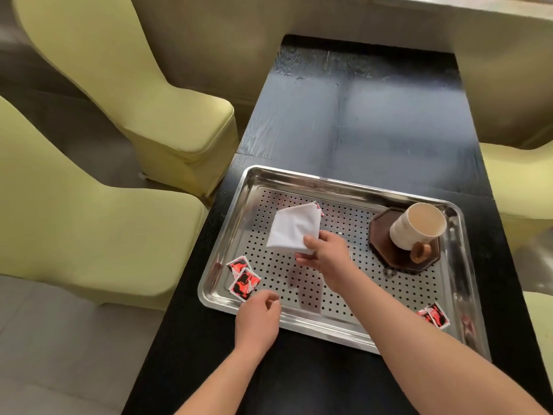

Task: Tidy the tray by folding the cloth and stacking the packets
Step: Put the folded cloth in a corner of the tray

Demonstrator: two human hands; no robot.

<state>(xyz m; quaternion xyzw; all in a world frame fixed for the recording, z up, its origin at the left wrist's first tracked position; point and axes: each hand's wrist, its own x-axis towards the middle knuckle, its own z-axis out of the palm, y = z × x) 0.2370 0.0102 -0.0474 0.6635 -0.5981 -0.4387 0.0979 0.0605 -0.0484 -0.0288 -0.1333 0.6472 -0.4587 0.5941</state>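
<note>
Cloth folded and pinched in right hand; packets not yet stacked.

Right hand [324, 254] clamps the near corner of the folded white cloth [294, 227], held at tray [353, 182] centre, far end tilted toward 11 o'clock. Left hand [258, 314] loosely curled, holding nothing, at the 7 o'clock rim just beside two red packets [243, 275]. More packets [435, 316] at 5 o'clock; a red edge peeks behind the cloth. Risk: one-corner grip may let folds fall open on release; reaching across could knock the mug [417, 227] at 2 o'clock.
</note>
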